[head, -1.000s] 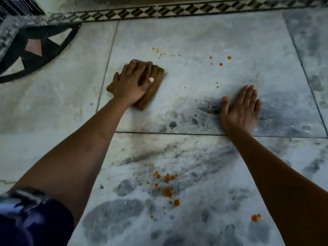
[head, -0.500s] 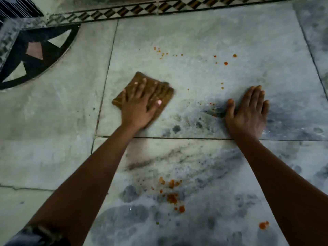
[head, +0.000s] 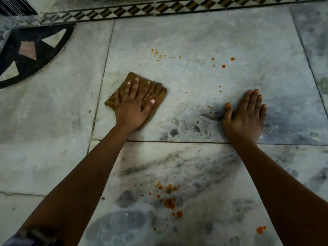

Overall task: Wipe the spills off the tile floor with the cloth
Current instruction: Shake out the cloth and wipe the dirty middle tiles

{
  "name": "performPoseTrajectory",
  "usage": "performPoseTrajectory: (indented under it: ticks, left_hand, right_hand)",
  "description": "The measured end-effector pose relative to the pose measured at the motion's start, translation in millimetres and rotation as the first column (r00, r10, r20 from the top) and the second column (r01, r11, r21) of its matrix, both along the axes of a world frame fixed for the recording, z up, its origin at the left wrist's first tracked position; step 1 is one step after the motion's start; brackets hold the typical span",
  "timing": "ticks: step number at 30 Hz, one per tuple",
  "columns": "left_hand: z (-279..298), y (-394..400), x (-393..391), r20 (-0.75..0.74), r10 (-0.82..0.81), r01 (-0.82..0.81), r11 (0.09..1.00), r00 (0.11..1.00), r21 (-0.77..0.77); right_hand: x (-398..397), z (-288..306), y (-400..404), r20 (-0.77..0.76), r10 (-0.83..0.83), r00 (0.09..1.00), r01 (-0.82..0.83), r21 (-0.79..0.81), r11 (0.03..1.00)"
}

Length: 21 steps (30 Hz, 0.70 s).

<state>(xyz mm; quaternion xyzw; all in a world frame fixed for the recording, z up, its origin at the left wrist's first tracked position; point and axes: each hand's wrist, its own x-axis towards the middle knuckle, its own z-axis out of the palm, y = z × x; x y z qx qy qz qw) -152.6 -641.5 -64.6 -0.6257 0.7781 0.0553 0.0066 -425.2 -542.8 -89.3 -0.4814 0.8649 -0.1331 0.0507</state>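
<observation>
The left hand [head: 132, 107] lay flat, fingers straight and spread, pressing the folded brown cloth [head: 158, 93] onto the grey marble tile floor [head: 230, 32], near the left edge of the large far tile. The right hand [head: 245, 114] rested palm-down on the same tile, fingers straight, holding nothing. Orange spill spots [head: 169, 203] dotted the nearer tile; smaller orange drops [head: 223, 66] lay beyond both hands.

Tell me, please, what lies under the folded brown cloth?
The folded brown cloth lies on grey marble tile, pressed flat by the left hand. Any spill beneath stays hidden.
</observation>
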Motion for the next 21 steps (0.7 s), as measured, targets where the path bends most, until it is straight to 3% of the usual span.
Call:
performPoseTrajectory:
  ticks: [4,10,13,17,21]
  left_hand:
    - [0.1,-41.9,-39.6,-0.038,0.173,-0.171,0.983,0.984,0.061]
    - [-0.1,-9.4,-12.1,-0.04,-0.147,0.146,0.989,0.988,-0.017]
    - [-2.6,-16.2,7.0,-0.042,-0.04,0.039,0.999,0.998,-0.021]
    - [-4.0,-58.6,-33.0,-0.068,0.164,-0.162,0.986,0.984,0.044]
    - [-1.3,-55.9,-48.6,-0.062,0.022,-0.02,0.999,0.998,0.038]
  right_hand:
    - [-0.2,-0.1,0.2,-0.018,-0.004,1.0,0.005,0.007,1.0]
    - [0.9,1.2,0.2,-0.027,-0.023,0.999,0.023,0.005,1.0]
    - [0.3,-0.1,-1.3,-0.031,-0.016,0.999,0.016,0.005,1.0]
    - [1.0,-0.4,0.5,-0.035,-0.018,0.999,0.018,0.002,1.0]
    - [1.9,0.0,-1.1,-0.031,-0.021,0.999,0.021,0.007,1.0]
